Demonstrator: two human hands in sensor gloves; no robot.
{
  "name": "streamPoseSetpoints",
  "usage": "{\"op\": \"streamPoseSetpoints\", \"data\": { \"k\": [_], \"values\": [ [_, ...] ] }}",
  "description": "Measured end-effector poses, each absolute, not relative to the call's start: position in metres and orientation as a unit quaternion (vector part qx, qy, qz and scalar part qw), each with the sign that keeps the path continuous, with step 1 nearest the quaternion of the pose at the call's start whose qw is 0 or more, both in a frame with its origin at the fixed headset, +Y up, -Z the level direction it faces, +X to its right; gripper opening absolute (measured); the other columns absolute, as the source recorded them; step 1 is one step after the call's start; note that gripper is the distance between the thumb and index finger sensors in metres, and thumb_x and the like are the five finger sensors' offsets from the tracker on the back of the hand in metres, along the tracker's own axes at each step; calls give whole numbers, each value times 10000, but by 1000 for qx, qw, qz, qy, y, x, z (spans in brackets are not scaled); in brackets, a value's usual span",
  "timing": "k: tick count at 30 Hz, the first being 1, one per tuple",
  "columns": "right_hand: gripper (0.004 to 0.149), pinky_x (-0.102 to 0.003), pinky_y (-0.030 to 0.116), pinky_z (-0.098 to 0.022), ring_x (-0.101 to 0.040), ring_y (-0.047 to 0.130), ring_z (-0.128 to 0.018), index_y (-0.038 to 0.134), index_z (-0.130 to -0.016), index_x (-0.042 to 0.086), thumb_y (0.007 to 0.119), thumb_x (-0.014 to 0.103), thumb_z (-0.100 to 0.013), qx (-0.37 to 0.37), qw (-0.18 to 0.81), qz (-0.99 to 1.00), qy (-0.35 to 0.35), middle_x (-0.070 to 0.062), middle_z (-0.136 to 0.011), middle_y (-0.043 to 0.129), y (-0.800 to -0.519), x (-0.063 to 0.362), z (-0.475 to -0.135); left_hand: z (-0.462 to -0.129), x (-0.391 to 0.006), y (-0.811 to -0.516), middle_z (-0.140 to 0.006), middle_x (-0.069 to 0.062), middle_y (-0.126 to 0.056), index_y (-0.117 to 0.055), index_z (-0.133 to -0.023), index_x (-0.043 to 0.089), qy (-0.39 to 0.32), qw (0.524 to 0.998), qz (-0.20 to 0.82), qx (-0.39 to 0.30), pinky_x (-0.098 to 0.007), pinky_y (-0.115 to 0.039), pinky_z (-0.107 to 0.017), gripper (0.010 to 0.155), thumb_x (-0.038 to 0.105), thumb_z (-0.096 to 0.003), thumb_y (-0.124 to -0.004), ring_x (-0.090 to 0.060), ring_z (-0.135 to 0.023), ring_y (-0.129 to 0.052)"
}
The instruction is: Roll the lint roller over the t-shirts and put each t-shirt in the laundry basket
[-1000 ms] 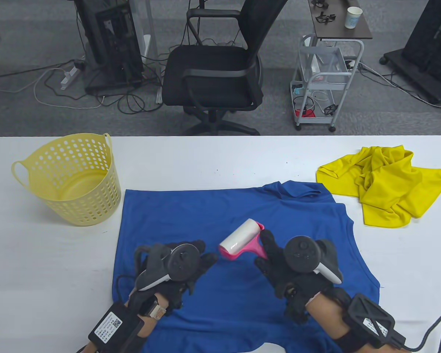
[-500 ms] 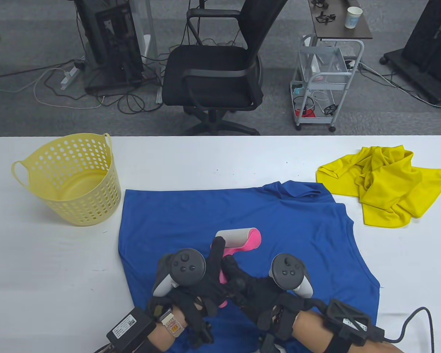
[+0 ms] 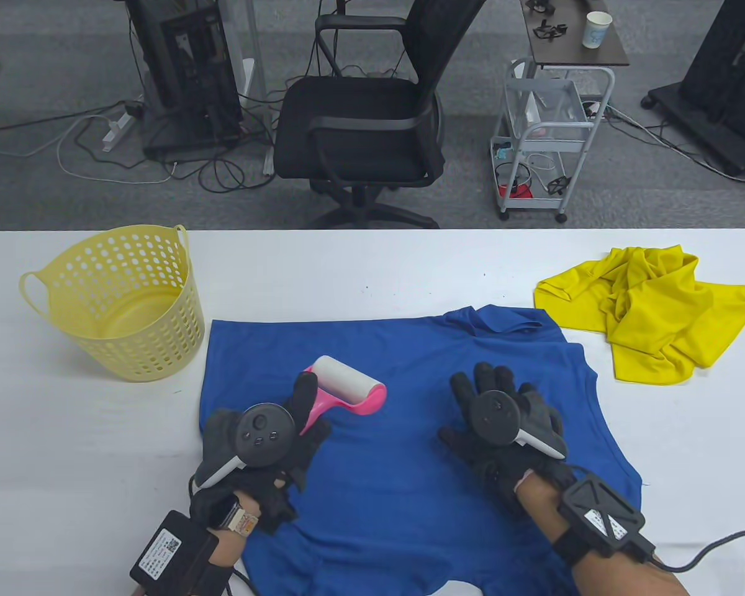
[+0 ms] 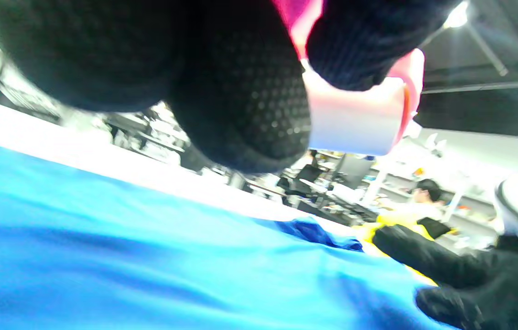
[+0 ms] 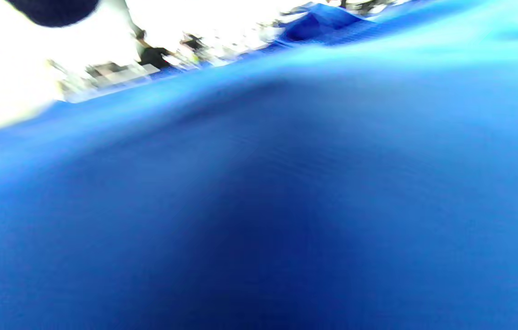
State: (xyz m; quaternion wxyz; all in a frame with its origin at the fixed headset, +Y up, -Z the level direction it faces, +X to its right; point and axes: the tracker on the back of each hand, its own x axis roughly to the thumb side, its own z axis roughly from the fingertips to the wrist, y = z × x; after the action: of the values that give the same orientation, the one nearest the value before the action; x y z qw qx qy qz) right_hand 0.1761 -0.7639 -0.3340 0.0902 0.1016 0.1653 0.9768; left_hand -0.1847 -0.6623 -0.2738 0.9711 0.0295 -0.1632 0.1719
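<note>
A blue t-shirt [image 3: 397, 472] lies spread flat on the white table [image 3: 360, 273]. My left hand [image 3: 279, 428] grips the pink handle of the lint roller [image 3: 347, 388], whose white roll sits over the shirt's left half. In the left wrist view the lint roller [image 4: 355, 119] hangs just above the blue t-shirt [image 4: 149, 266]. My right hand [image 3: 490, 410] lies flat with straight fingers on the shirt's right half. The right wrist view shows only blue t-shirt [image 5: 286, 206] cloth. A yellow laundry basket [image 3: 115, 298] stands empty at the left. A crumpled yellow t-shirt [image 3: 652, 310] lies at the right.
Beyond the table's far edge stand a black office chair [image 3: 366, 118] and a wire trolley [image 3: 546, 136]. Bare table lies between the basket and the blue shirt.
The lint roller passed from my right hand to my left. The left hand carried it left over the shirt. The right hand moved right and forward and flattened on the cloth.
</note>
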Motion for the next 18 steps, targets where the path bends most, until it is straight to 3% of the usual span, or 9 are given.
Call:
{"op": "streamPoseSetpoints", "data": {
  "k": [1,3,4,8,13,18],
  "values": [
    [903,-812,42,-558,-568,-180,-870,-111,-965,263,500,677,-446,71,86,963,247,-186,-928,-250,-776,186,-339,-273,-191,-660,-775,-122,-954,-473,-1032,63,-147,976,158,33,-361,-946,-127,708,381,-488,-797,-82,-272,-1092],
    [900,-813,24,-541,-565,-213,-852,-154,-947,271,463,695,-449,42,123,937,323,-187,-918,-274,-796,197,-340,-273,-201,-658,-777,-130,-951,-474,-1035,69,-123,982,141,37,-362,-944,-128,708,385,-489,-795,-84,-274,-1091],
    [894,-773,-83,-500,-462,-323,-810,-180,-914,309,435,723,-414,31,132,931,339,-118,-875,-339,-803,201,-338,-273,-205,-657,-773,-135,-954,-479,-1036,72,-114,984,132,34,-361,-944,-126,708,390,-488,-795,-84,-272,-1092],
    [896,-774,-118,-487,-441,-354,-807,-208,-903,323,414,733,-406,48,123,934,333,-103,-868,-367,-804,204,-337,-271,-215,-660,-769,-144,-960,-485,-1040,79,-73,992,99,-14,-352,-947,-124,713,415,-490,-790,-79,-272,-1093],
    [896,-776,-117,-486,-447,-368,-798,-228,-894,322,398,733,-402,50,118,933,337,-108,-859,-383,-802,203,-336,-275,-208,-695,-779,-149,-955,-489,-1044,86,-54,990,63,-112,-355,-936,-125,670,436,-510,-691,-85,-280,-1080],
    [896,-780,-129,-478,-448,-371,-797,-232,-893,322,394,733,-401,50,117,933,338,-109,-857,-387,-803,203,-336,-307,-192,-721,-757,-132,-961,-496,-1040,110,-39,993,3,-111,-354,-945,-121,646,439,-508,-657,-72,-268,-1083]
  ]
}}
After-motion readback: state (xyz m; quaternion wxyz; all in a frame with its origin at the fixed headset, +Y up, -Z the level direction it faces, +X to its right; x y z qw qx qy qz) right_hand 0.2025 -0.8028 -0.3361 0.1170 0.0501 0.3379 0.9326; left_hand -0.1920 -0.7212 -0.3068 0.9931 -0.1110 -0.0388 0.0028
